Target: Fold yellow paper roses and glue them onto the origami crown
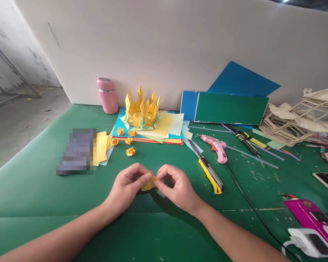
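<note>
A small piece of yellow paper (148, 184) is pinched between both hands, a little above the green table. My left hand (131, 182) is closed on its left side, thumb on top. On the other side, my right hand (175, 184) grips an edge with thumb and forefinger. Fingers cover part of the paper, so its full folded shape is hidden. Just beyond the hands lie several yellow folded paper roses (130, 151). Behind them a yellow folded-paper crown (142, 112) with pale green leaf pieces stands on a stack of coloured paper (177, 123).
Right of my hands lie a yellow utility knife (211, 177) with its blade out and a pink glue gun (215, 145), its cord running toward me. Yellow sheets (101, 147) lie at the left. A pink flask (108, 96) stands by the wall. A magenta power strip (311, 218) sits front right.
</note>
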Action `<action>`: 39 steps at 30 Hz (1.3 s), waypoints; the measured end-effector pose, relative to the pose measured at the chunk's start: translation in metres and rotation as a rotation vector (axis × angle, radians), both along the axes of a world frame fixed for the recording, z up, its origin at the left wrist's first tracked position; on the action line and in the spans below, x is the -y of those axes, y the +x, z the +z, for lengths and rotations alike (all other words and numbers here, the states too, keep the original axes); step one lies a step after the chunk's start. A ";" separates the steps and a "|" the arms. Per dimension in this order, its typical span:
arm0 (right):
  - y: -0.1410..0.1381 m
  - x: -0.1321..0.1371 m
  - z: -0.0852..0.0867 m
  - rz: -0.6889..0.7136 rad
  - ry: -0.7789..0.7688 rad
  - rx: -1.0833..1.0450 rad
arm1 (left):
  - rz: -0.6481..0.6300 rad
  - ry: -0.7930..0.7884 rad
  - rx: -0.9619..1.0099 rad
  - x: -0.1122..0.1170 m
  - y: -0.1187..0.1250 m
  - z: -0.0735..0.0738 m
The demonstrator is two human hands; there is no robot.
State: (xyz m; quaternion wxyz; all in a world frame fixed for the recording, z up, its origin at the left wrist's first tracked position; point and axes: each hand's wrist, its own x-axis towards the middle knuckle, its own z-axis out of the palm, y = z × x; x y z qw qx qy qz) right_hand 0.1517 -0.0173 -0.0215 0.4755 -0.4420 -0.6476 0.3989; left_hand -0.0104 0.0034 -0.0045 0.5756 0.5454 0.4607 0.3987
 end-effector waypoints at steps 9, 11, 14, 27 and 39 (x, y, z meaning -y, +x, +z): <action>-0.002 0.000 0.005 0.054 -0.174 -0.104 | -0.019 -0.057 0.018 -0.003 -0.002 0.002; -0.001 -0.001 0.004 0.023 -0.198 -0.126 | -0.036 -0.067 0.026 -0.004 -0.001 0.001; 0.002 -0.004 0.003 -0.048 -0.192 -0.144 | -0.047 -0.125 0.062 -0.005 0.000 -0.001; 0.000 -0.002 0.005 -0.014 -0.168 -0.080 | -0.088 0.051 -0.046 0.001 0.000 -0.007; -0.001 -0.005 0.000 0.047 -0.270 -0.281 | -0.007 -0.146 0.207 -0.002 0.004 0.000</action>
